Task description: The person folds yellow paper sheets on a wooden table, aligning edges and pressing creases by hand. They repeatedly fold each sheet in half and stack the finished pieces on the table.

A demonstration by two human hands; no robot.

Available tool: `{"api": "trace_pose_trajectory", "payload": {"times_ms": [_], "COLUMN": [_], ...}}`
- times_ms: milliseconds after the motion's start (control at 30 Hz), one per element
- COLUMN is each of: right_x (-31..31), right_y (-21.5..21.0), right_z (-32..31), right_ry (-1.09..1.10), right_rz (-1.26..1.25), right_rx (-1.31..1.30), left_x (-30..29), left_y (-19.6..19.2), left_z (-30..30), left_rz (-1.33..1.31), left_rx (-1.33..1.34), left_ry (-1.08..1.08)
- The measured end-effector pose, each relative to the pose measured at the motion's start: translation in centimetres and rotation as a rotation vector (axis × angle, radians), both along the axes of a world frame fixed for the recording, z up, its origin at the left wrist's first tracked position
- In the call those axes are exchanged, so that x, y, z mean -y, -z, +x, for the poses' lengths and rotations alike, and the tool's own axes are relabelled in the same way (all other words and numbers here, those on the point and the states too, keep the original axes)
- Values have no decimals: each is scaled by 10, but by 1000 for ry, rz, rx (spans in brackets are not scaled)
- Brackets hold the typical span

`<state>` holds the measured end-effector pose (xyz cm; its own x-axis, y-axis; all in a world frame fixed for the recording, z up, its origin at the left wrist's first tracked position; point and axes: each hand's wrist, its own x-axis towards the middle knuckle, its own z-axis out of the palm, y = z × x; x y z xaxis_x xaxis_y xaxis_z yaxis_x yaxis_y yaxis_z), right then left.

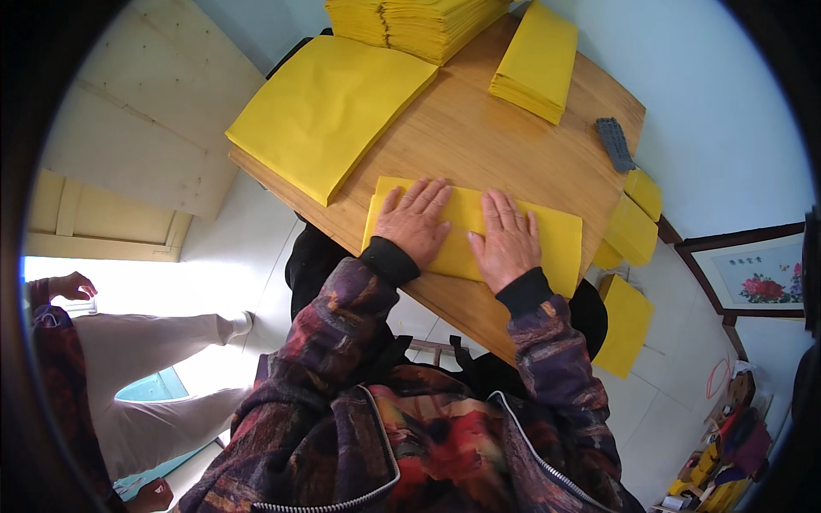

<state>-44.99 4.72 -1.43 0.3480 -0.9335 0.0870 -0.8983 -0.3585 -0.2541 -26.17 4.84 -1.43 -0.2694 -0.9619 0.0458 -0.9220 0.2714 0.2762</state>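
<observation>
Folded sheet: yellow paper sheet, folded into a long rectangle (479, 235), lying flat at the near edge of the round wooden table (479, 145), directly in front of me.
Long axis: it runs left to right across my view, dipping slightly toward the right, parallel to the table edge.
Left hand: my left hand (414, 221) lies palm down on the sheet's left half, fingers spread and flat, pressing rather than grasping.
Right hand: my right hand (506, 242) lies palm down just beside it on the middle of the sheet, also flat and unclenched; the sheet's right end sticks out past it, uncovered.
Nearer hand: both touch the sheet; the right sits closer to the free end.
Flat stack: large unfolded yellow sheets (329, 107) beyond my left hand.
Folded piles: a tall pile (415, 24) at the far edge and a smaller one (537, 61) to its right.
Dark grey remote (615, 144): near the table's right rim.
Containers: none visible on the table.
</observation>
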Motion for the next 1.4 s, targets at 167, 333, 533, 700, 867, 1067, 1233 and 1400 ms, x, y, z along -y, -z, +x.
{"api": "trace_pose_trajectory", "payload": {"times_ms": [167,333,533,700,867,1067,1233,1400], "right_x": [-3,-9,-8,-34,-109,-142,-146,-154], "right_y": [1,3,-4,-19,-14,-9,-9,-5], "right_z": [-28,-68,-97,-64,8,13,7,-6], "right_ry": [62,155,329,335,-317,-388,-351,-261], "right_rz": [-9,-6,57,-215,-282,-101,-11,181], "right_rx": [-25,-97,-145,-99,288,407,441,525], "left_x": [-5,-5,-1,-8,-71,-92,-6,15], "left_y": [1,7,15,9,-7,-4,-4,-21], "left_z": [31,36,37,36,20,20,25,38], "left_rz": [55,55,38,-76,-229,-141,-146,29], "left_rx": [18,20,73,93,22,-167,73,162], "left_ry": [-111,-124,-140,-199,116,184,-29,-27]}}
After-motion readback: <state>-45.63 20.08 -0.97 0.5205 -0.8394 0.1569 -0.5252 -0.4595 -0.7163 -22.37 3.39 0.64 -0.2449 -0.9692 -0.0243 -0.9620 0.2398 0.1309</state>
